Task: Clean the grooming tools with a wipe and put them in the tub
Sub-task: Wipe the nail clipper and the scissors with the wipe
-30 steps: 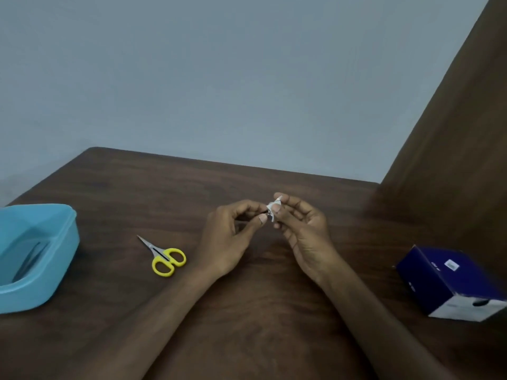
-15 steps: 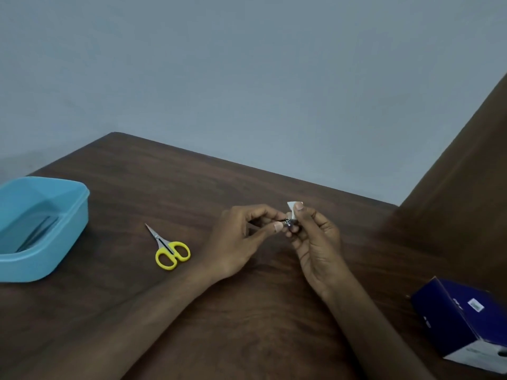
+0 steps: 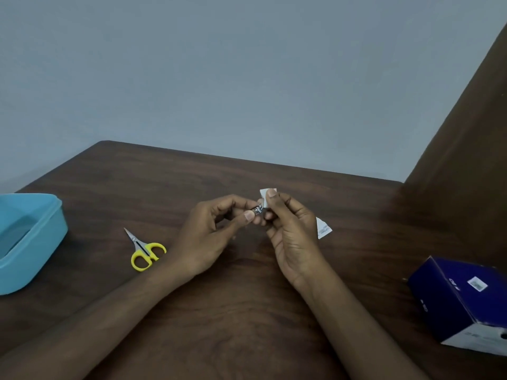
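Head view: the left hand (image 3: 208, 237) pinches a small metal grooming tool (image 3: 257, 210); the right hand (image 3: 290, 231) pinches a white wipe (image 3: 264, 197) against it. The tiny tool could slip from so light a pinch. Yellow scissors (image 3: 144, 250) await; the blue tub (image 3: 41, 242) sits far left on a dark wooden table (image 3: 247, 311) below a grey wall (image 3: 247, 78).

a: the dark brown wooden table (image 3: 247, 311) looks grained and fairly matt, the light blue plastic tub (image 3: 35, 242) smooth

b: small scissors (image 3: 144, 249): bright metal blades, glossy yellow plastic handles; dark blue cardboard box (image 3: 461, 297) slightly glossy
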A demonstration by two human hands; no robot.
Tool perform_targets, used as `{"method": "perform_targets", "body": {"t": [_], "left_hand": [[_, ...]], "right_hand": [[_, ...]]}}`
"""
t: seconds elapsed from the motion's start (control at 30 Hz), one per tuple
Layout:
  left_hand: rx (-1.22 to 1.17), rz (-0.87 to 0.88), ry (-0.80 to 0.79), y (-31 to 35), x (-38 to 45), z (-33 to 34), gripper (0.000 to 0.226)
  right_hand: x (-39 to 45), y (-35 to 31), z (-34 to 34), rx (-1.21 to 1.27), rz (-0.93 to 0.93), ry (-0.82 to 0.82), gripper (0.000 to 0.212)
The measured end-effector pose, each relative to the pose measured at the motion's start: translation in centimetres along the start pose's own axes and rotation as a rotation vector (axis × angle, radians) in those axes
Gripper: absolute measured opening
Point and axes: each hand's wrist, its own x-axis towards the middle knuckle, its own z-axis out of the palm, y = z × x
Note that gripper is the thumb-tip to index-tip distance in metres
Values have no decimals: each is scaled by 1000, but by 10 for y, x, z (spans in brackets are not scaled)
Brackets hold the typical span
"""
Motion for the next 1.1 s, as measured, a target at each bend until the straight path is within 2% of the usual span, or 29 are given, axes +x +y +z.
{"method": "perform_targets", "body": {"t": [0.1,0.23,0.3,0.43,0.5,0.63,0.73,0.8,0.9,0.97,1.1], "left_hand": [[-34,-12,30,-2,-1,-1,16],[3,10,11,-5,0,-1,15],[0,8,-4,-4,0,1,15],[-41,-19,22,-7,-1,-1,16],[-38,-23,23,-9,0,-3,15],[-41,-40,-8,-6,0,-2,16],[-47,-22,-27,-5,0,-1,15],[-56,-21,-9,-6,1,-2,14],[-84,-35,21,-7,2,-2,14],[-93,-46,36,-6,2,-2,14],[-79,-43,-15,-4,0,-1,14]], "right_hand": [[-1,1,1,-5,19,-58,20],[2,3,0,-80,-14,44,8],[2,1,0,-98,-26,87,14],[-5,1,1,-92,-8,57,5],[-8,1,3,-108,-1,35,11],[-7,0,2,-181,-62,90,5],[-4,0,0,-217,-99,131,14],[-5,0,1,-214,-93,120,16],[-7,-3,1,-218,-62,67,4],[-8,-2,0,-226,-59,32,10],[-6,-3,-1,-239,-76,101,5]]}}
